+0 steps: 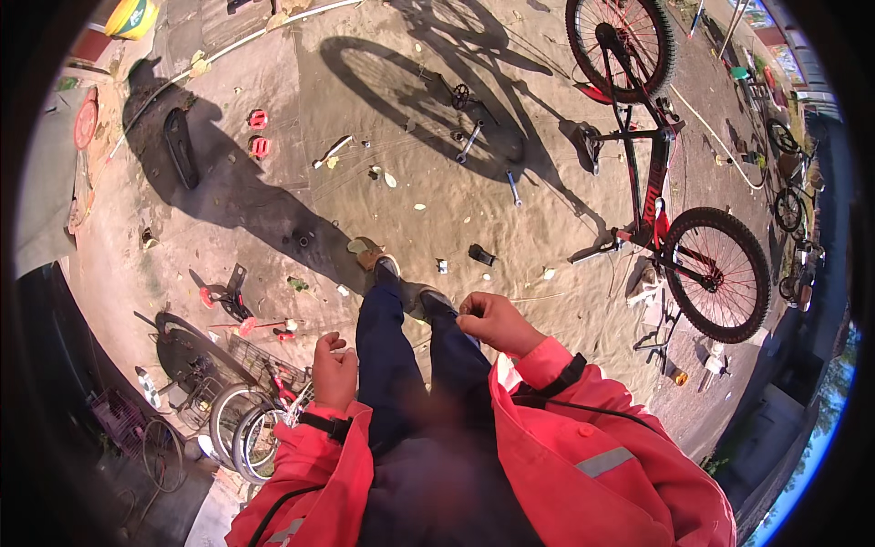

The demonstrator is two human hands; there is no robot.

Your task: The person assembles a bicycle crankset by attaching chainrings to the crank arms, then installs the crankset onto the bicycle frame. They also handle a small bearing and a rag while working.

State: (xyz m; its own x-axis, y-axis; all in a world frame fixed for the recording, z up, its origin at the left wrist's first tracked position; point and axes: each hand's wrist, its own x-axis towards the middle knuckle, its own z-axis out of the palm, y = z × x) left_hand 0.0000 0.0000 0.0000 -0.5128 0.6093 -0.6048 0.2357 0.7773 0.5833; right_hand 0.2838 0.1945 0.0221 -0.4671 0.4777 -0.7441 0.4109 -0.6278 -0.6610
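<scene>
My left hand [334, 372] hangs in front of my left thigh, its fingers loosely curled and nothing visible in them. In front of my right thigh, my right hand [501, 324] is closed, and no object shows in it. Neither hand touches anything on the ground. To the right of my right hand is a red and black bicycle [653, 196], which appears to be upside down. Beyond my feet lie a large wrench [469, 143], a smaller blue-and-silver wrench [514, 189], a long-handled tool [333, 153] and a small black part [481, 255].
Two red pedals [259, 146], a crank with chainring [461, 95] and a long black part [180, 149] lie farther off. Parked bicycles [246, 424] stand at lower left, others [786, 210] at far right. A yellow bucket [132, 16] and a pale hose [228, 47] are at upper left.
</scene>
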